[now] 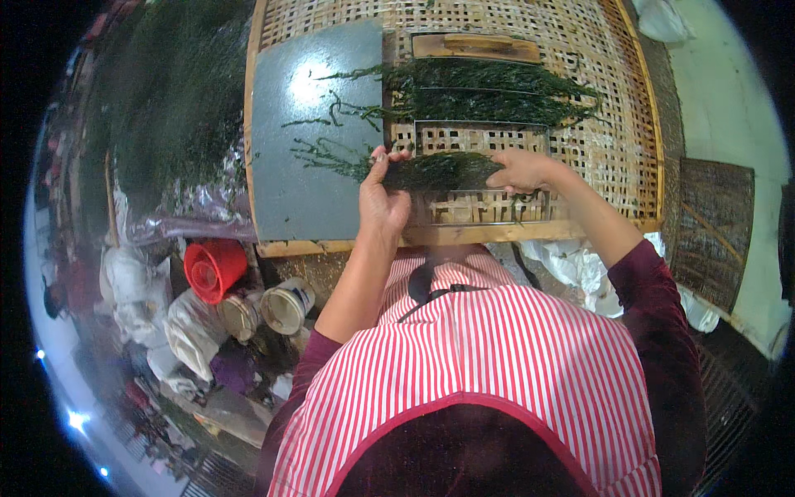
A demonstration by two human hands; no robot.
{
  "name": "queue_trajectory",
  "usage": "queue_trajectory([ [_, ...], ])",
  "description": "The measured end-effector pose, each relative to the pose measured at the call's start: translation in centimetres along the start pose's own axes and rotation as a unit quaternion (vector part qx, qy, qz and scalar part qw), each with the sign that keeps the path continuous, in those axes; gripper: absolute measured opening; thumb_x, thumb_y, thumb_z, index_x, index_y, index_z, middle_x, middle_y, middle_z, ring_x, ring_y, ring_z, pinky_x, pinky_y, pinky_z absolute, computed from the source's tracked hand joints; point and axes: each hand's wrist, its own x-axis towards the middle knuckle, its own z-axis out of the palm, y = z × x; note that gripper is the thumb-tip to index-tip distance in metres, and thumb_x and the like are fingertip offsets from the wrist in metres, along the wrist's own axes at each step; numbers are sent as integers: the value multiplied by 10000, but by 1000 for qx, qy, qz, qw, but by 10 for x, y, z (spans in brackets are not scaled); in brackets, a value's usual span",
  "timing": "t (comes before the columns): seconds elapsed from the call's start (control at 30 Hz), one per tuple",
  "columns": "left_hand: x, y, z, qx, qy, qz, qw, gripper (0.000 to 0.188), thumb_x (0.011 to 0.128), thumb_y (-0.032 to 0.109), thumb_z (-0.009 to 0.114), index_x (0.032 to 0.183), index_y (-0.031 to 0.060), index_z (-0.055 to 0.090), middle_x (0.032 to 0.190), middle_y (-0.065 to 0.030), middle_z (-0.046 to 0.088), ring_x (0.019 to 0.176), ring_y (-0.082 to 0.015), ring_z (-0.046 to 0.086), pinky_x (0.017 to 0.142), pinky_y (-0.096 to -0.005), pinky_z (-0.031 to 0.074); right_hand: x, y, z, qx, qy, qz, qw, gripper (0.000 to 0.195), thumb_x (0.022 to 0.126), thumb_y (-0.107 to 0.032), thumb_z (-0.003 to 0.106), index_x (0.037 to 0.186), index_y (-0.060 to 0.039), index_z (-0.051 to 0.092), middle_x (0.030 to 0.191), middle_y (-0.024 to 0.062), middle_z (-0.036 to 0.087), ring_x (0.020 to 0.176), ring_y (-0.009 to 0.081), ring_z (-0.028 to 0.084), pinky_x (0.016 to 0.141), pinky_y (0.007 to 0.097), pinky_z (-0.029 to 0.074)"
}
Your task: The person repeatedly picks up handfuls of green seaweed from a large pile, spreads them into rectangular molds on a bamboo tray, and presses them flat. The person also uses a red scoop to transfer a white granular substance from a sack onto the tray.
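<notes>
A long bundle of dark green, seaweed-like strands (444,171) stretches between my two hands, over a woven bamboo tray (615,161). My left hand (385,196) grips its left part, thumb up, and loose ends trail past it over a smooth grey board (317,199). At the right end, my right hand (525,171) holds the strands between thumb and fingers. Thin rectangular wire outlines (481,122) surround the area beneath the bundle. Farther off, two more rows of the same strands (490,90) lie side by side on the tray.
A flat wooden piece (475,48) rests beyond the rows. Left of the tray spreads a large mass of green strands (168,93) on plastic sheeting (186,228). Below are a red bucket (215,270), a white bucket (287,307) and pale sacks (195,332). A dark mesh panel (711,230) stands right.
</notes>
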Motion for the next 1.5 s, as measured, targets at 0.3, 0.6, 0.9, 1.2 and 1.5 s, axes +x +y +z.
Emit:
queue_trajectory([
  [0.3, -11, 5, -5, -3, 8, 47, 999, 213, 926, 105, 654, 1102, 59, 543, 1007, -75, 656, 1031, -251, 624, 1035, -442, 423, -18, 13, -12, -68, 13, 61, 996, 736, 912, -261, 627, 1484, 65, 298, 667, 41, 591, 491, 112, 481, 418, 293, 386],
  [0.6, -48, 59, -19, 353, 67, 148, 922, 307, 956, 104, 573, 1249, 45, 503, 1184, -98, 631, 1103, -229, 597, 987, -368, 461, -35, 31, -19, -82, 65, 55, 993, 742, 904, -187, 657, 1452, 140, 280, 645, 57, 576, 477, 123, 487, 414, 301, 388],
  [0.9, -49, -28, 9, 841, -305, 338, 294, 493, 862, 224, 680, 1319, 82, 559, 1409, -147, 519, 1355, -334, 429, 1152, -469, 300, -40, 28, -11, 5, 63, 71, 995, 826, 912, -175, 662, 1501, 117, 162, 667, 52, 590, 484, 112, 488, 420, 281, 393],
  [1.2, -22, -38, -3, 875, -333, 273, 221, 521, 915, 247, 596, 1405, 102, 494, 1512, -104, 425, 1426, -277, 347, 1181, -435, 253, -71, 71, -17, 69, 181, -12, 981, 497, 919, -173, 652, 1351, 39, 528, 702, 43, 623, 509, 95, 496, 458, 270, 408],
  [1.5, -24, -40, 3, 878, -336, 302, 157, 544, 820, 174, 610, 1350, 70, 541, 1470, -134, 472, 1403, -290, 386, 1176, -445, 265, -73, 154, -61, 96, 306, -5, 947, 264, 891, -177, 678, 1067, 18, 693, 682, 25, 637, 604, 100, 560, 591, 276, 435],
])
